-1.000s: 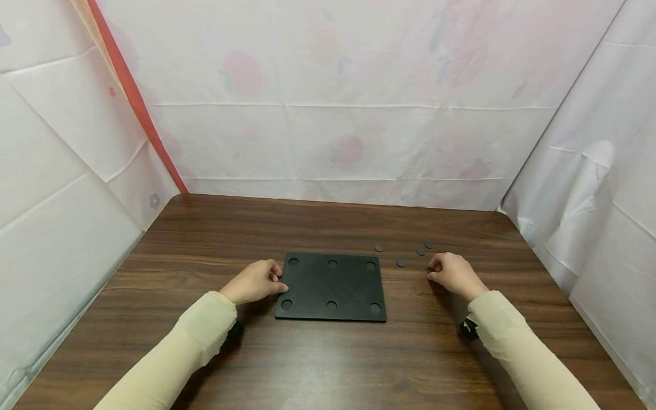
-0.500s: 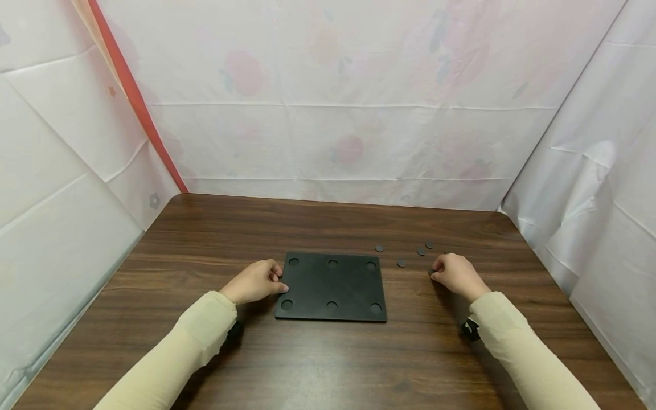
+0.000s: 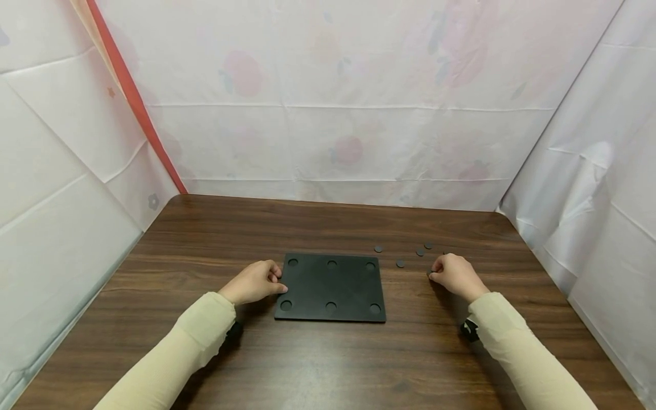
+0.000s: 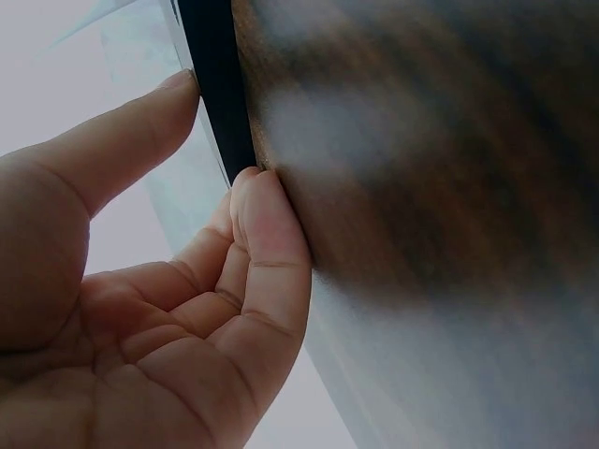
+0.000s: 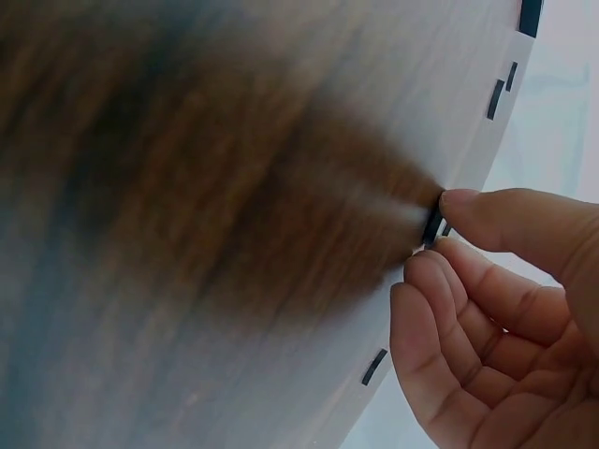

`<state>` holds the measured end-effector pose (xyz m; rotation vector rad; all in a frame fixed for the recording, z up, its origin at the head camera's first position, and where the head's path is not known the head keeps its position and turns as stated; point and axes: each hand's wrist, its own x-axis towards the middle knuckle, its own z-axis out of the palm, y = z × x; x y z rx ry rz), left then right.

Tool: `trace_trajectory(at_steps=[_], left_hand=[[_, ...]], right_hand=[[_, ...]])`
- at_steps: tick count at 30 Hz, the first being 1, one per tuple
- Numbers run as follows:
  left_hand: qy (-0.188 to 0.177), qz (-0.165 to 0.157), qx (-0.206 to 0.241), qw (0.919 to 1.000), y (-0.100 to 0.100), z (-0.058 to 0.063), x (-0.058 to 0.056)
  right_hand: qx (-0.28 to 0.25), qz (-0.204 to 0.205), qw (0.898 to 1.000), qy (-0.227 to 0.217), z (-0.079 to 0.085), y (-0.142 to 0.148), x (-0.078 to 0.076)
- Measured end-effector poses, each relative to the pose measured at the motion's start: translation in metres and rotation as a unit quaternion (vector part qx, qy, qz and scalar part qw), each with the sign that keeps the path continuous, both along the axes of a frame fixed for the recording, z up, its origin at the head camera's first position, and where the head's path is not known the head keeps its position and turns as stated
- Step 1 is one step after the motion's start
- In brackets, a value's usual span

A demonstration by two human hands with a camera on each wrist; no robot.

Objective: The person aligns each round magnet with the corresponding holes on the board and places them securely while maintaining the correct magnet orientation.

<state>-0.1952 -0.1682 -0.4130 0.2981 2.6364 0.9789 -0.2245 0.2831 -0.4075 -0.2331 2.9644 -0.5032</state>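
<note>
Small, flat, round black disc, at 3 o'clock from rectangular black six-recess board (image 3: 330,287): right hand (image 3: 455,276) pinches disc (image 5: 432,224), thumb against fingertips. Left hand (image 3: 254,283) at board's 9 o'clock, nearly closed, gripping its edge, thumb uppermost.

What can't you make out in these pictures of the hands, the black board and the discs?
Head view: part of the disc in the right hand, covered by that hand.
Head view: upper ends of both sleeves, cut off by the bottom edge.
Left wrist view: the recesses of the black board, lost to the edge-on angle.
Right wrist view: grain of the tabletop, blurred.
</note>
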Motion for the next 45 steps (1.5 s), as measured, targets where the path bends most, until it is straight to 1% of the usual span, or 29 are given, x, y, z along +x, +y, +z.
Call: trace_trajectory(at_steps=[1, 12, 21, 28, 37, 45], left_hand=[[0.004, -0.005, -0.001, 1.0000, 0.000, 0.000, 0.000], [0.004, -0.002, -0.003, 1.0000, 0.000, 0.001, 0.001], [0.006, -0.005, 0.002, 1.0000, -0.001, 0.001, 0.002], [-0.002, 0.003, 0.009, 1.0000, 0.000, 0.003, 0.003], [-0.001, -0.001, 0.008, 1.0000, 0.000, 0.003, 0.004], [-0.002, 0.002, 0.008, 1.0000, 0.000, 0.004, 0.003]], right_hand=[[-0.001, 0.001, 1.000, -0.001, 0.000, 0.000, 0.000], [-0.027, -0.003, 1.000, 0.009, 0.008, -0.004, 0.004], [-0.062, 0.006, 0.997, 0.041, 0.015, -0.014, 0.003], [-0.090, 0.013, 0.994, 0.053, 0.021, -0.026, 0.000], [-0.122, 0.019, 0.991, 0.049, 0.030, -0.043, -0.004], [-0.165, 0.029, 0.985, 0.043, 0.034, -0.061, -0.007]])
